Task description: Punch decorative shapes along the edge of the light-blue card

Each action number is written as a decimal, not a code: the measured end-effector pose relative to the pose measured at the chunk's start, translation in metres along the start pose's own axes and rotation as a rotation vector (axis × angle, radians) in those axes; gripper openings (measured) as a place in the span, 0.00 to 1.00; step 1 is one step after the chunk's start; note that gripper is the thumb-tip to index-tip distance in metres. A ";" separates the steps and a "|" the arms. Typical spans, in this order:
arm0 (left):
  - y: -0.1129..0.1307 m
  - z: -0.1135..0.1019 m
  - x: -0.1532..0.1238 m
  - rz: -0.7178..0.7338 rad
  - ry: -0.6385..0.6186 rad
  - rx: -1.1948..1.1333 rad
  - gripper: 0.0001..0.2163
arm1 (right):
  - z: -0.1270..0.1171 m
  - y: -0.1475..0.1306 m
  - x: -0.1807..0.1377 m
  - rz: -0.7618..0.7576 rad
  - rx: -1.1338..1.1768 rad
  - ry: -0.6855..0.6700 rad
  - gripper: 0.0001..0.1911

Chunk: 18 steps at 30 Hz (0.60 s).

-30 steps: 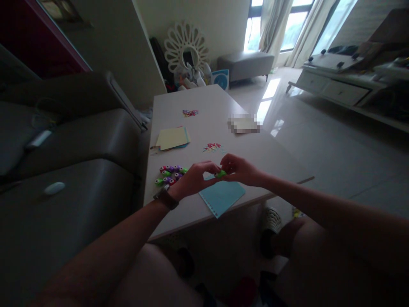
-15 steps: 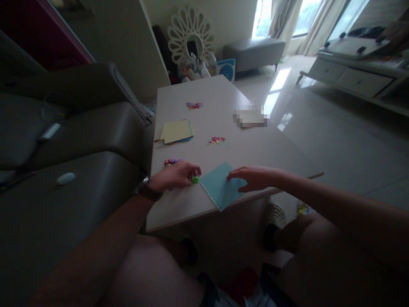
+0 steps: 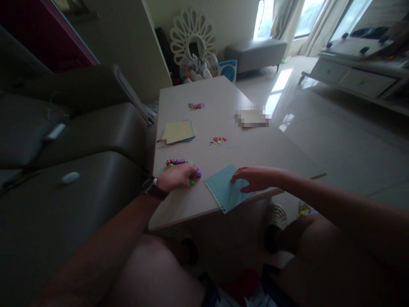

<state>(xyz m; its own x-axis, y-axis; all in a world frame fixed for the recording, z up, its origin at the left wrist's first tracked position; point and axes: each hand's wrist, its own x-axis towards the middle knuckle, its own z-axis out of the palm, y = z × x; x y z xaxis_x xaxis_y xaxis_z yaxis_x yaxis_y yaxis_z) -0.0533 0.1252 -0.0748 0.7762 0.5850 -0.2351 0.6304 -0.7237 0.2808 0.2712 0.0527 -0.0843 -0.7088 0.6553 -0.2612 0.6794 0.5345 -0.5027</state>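
Pale laminate table (image 3: 204, 96), long, running toward twelve o'clock. Blue paper sheet (image 3: 225, 194) at near edge, right hand (image 3: 252, 179) flat on its three o'clock side, fingers loose, grasping nothing. Left hand (image 3: 177, 177) at nine o'clock of sheet, curled over small coloured punches (image 3: 179, 162); actual grip impossible to tell. Yellow paper stack (image 3: 177, 131) further up, confetti piles (image 3: 218, 141) beside. Grey sofa (image 3: 64, 140) at nine o'clock; glossy tiled floor (image 3: 335, 140) at three; ornate white mirror (image 3: 191, 36) and ottoman (image 3: 255, 53) at twelve.

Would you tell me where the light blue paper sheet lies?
The light blue paper sheet lies at the table's near edge, under the right hand.
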 end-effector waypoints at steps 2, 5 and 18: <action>0.001 0.000 0.002 0.005 -0.010 -0.002 0.09 | 0.001 0.000 0.000 0.005 0.005 -0.007 0.21; 0.005 -0.002 0.004 0.006 -0.029 -0.018 0.07 | 0.002 -0.003 0.000 0.015 0.007 -0.012 0.22; 0.044 0.015 0.017 0.197 0.013 -0.068 0.22 | -0.031 0.022 -0.020 0.252 -0.132 0.090 0.21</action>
<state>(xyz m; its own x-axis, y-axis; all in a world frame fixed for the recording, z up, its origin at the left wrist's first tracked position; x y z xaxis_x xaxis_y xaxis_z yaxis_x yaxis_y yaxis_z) -0.0129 0.0979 -0.0803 0.8843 0.4397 -0.1574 0.4651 -0.7986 0.3821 0.3065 0.0678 -0.0646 -0.4993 0.8176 -0.2867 0.8546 0.4104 -0.3181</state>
